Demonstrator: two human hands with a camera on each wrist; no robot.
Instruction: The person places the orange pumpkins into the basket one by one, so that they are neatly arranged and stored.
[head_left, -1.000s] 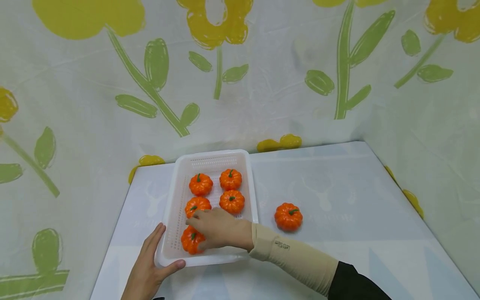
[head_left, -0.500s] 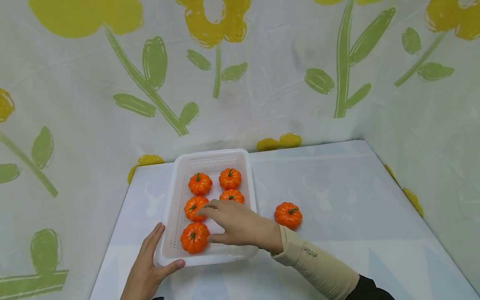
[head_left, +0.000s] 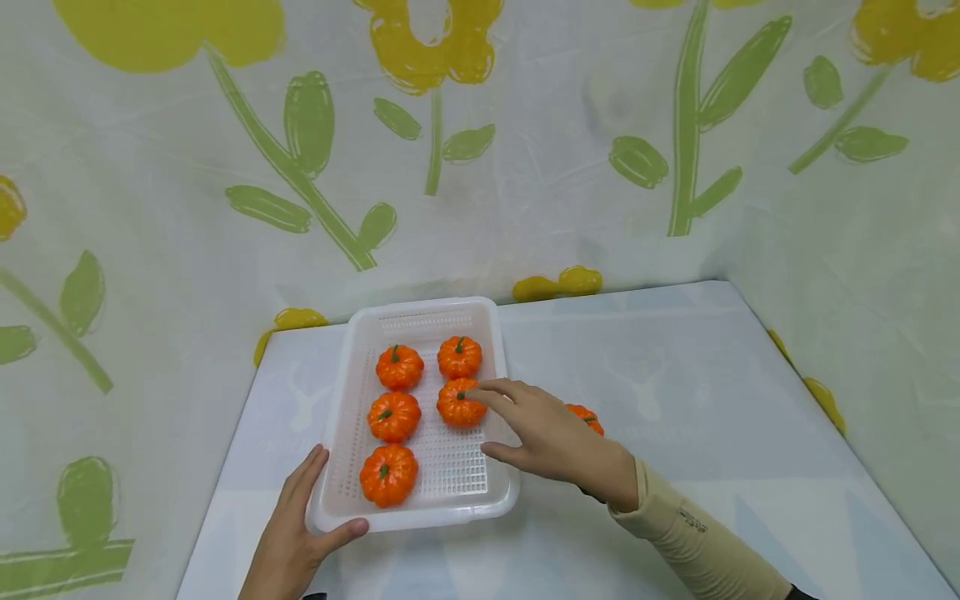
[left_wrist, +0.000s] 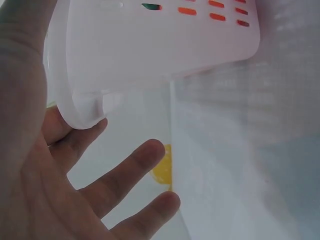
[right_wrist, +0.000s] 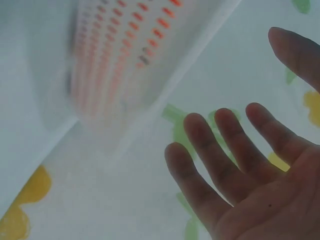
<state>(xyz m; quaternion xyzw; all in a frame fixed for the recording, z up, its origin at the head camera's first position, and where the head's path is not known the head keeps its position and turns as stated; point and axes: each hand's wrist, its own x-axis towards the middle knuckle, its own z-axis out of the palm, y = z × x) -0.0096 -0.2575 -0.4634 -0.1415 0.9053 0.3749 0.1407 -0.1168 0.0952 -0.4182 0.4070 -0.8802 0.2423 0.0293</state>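
Observation:
A white plastic basket [head_left: 442, 515] on the table holds several small orange pumpkins with green stems: a left column of three, with the front-left pumpkin [head_left: 388, 476] nearest, and two on the right, including this pumpkin [head_left: 461, 403]. My left hand [head_left: 292, 533] holds the basket's front-left corner, thumb along the front rim and fingers at the left side; in the left wrist view two fingers stick out free below the rim. My right hand [head_left: 558, 433] is over the basket's right rim, fingers spread and nothing in them. Beyond it, another pumpkin [head_left: 587, 417] lies on the table, mostly hidden by the hand.
The pale table [head_left: 697, 375] reaches back to a wall hung with flower-printed cloth [head_left: 540, 167], which also runs along both sides. The basket stands left of the table's middle, near the back edge.
My right hand has let go of the front-left pumpkin, risen out of the basket and moved right, towards the pumpkin on the table. My left hand has stayed at the corner.

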